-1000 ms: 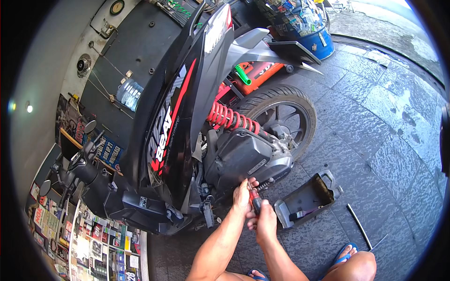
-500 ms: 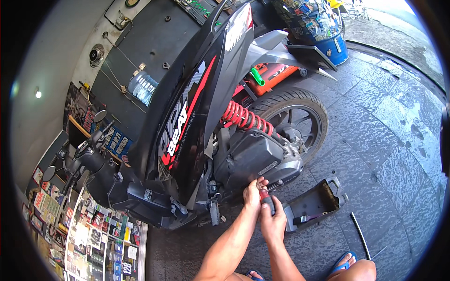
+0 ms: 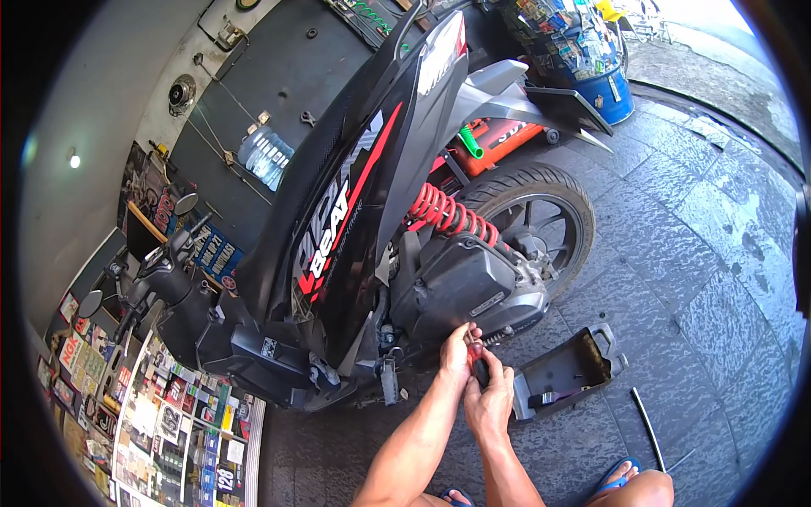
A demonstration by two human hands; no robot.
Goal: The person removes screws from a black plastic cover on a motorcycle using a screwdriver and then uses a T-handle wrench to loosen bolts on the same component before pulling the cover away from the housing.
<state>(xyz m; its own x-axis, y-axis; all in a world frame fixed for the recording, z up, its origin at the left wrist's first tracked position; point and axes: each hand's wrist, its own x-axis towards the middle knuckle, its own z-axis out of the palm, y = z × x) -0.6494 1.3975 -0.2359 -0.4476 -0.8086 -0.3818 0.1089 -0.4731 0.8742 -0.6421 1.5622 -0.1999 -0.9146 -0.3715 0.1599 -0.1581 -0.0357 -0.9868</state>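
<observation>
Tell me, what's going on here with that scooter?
A person is working with bare hands low beside a black scooter. The right hand grips a red-and-black tool, while the left hand is at its front end, just below the dark engine cover. The tool's tip can't be made out. On the floor nearby lie an open dark tray and a metal rod.

A blue drum [image 3: 610,96] stands on grey tiles [image 3: 655,221]
</observation>
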